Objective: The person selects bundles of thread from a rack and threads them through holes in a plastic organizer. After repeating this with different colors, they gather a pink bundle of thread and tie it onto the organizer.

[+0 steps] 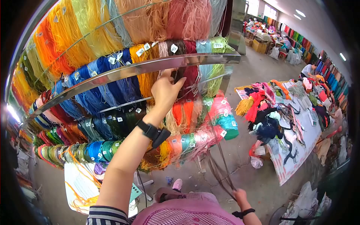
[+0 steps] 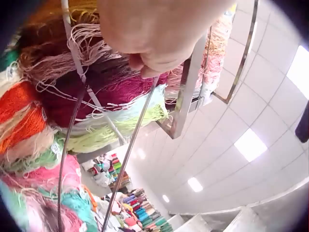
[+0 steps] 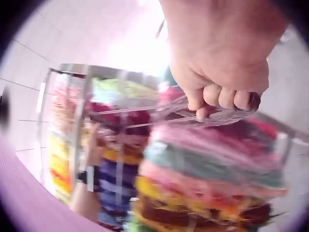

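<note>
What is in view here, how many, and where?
Hanging thread skeins: uncountably many, multicoloured, on the metal rack
Square paper tags: many, white, on the skeins
Curved metal bar: one, silver, across the rack
Long thin strands: one bunch, dark brown, below the rack's right end
Flat panel: one, white, lower left
Flat-topped table: one, white, right, under coloured yarn heaps
Cardboard boxes: several, brown, far back
Ceiling lights: several, white, overhead
Other people: at least three, one in white, background
Mesh garment: one, pink, on the wearer
Wrist straps: two, black, on the wrists
Left hand: one, bare, at the rack
Right hand: one, bare, gripping the strands
</note>
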Demonstrator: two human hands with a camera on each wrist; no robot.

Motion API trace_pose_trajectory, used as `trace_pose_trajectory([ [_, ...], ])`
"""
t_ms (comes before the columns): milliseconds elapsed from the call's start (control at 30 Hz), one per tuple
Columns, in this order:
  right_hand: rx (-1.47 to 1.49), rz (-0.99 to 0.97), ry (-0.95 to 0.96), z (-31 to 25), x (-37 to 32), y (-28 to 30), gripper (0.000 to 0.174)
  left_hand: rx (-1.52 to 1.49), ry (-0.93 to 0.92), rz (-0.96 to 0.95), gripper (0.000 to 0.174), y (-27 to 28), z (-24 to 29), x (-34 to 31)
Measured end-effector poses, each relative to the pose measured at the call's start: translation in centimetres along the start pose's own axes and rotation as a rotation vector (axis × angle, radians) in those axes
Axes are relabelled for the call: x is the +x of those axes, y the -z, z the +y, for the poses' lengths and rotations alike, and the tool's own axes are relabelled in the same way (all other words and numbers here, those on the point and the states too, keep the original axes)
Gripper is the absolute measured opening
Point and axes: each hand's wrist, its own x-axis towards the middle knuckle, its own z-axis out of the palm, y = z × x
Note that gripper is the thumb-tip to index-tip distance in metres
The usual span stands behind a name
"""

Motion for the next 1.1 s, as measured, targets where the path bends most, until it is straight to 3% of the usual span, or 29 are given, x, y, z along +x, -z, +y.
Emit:
trace_pose_trajectory([
  [33,-0.427,-0.011,0.144,8.3,0.4,-2.9,0.028,0.14,-0.065,0.1,0.033,-0.8,-0.2,0.3],
  [100,0.177,-0.284,-0.354,11.2,-2.7,0.8,0.029,0.11,-0.079,0.113,0.029,-1.6,-1.3,0.8],
  [133,0.177,-0.286,-0.353,11.2,-3.5,2.1,0.029,0.081,-0.095,0.124,0.026,-1.7,-1.6,0.9],
  [167,0.174,-0.205,-0.334,8.4,-3.9,4.2,0.027,0.084,-0.097,0.123,0.026,-1.2,-1.3,0.8],
  [233,0.181,-0.122,-0.321,3.6,-3.2,6.4,0.025,-0.06,0.133,-0.002,0.023,0.4,-0.1,0.0],
  [300,0.505,-0.074,-0.148,-0.8,-1.8,7.9,0.02,-0.117,0.117,-0.035,0.021,1.1,-0.9,-0.2],
  [367,0.833,-0.192,-0.017,-7.9,-0.9,10.6,0.018,-0.277,-0.12,0.035,0.017,1.2,-1.9,-0.3],
  [400,1.182,-0.318,-0.021,-11.8,-0.8,11.7,0.021,-0.284,-0.193,0.047,0.016,1.5,-1.8,-0.3],
  [433,1.529,-0.449,-0.025,-15.5,-0.6,12.8,0.028,-0.283,-0.193,0.05,0.016,1.7,-1.6,-0.5],
  [500,1.932,-0.766,0.131,-20.8,-0.1,14.4,0.033,-0.666,0.103,-0.212,0.016,2.1,-1.3,-1.1],
  [533,1.851,-0.824,0.235,-23.4,0.4,15.4,0.031,-0.83,0.233,-0.34,0.015,2.3,-1.1,-1.5],
  [567,1.766,-0.877,0.338,-26.2,1.1,16.5,0.029,-0.916,0.235,-0.391,0.018,1.8,-1.8,-1.9],
  [667,1.488,-0.627,0.538,-36.3,1.9,19.8,0.028,-0.75,0.255,-0.407,0.019,2.6,-1.0,-3.5],
  [733,1.398,-0.539,0.687,-42.2,2.7,21.3,0.03,-0.369,-0.005,-0.287,0.018,2.4,0.5,-5.0],
  [767,1.387,-0.528,0.781,-44.8,3.3,21.8,0.031,-0.349,-0.074,-0.257,0.015,1.9,0.7,-6.2],
  [833,1.444,-0.58,0.724,-49.6,3.5,22.9,0.029,-0.225,-0.167,-0.255,0.013,1.0,0.3,-8.9],
  [967,1.381,-0.743,0.645,-52.9,4.1,23.2,0.027,-0.145,-0.15,-0.368,0.012,1.7,0.3,-11.6],
  [1033,1.374,-0.767,0.824,-52.9,4.3,22.0,0.02,-0.333,-0.136,-0.418,0.011,2.0,0.4,-11.9],
  [1100,1.429,-0.722,0.815,-51.1,3.3,22.2,0.014,-0.374,-0.127,-0.437,0.012,2.6,-0.3,-12.2],
])
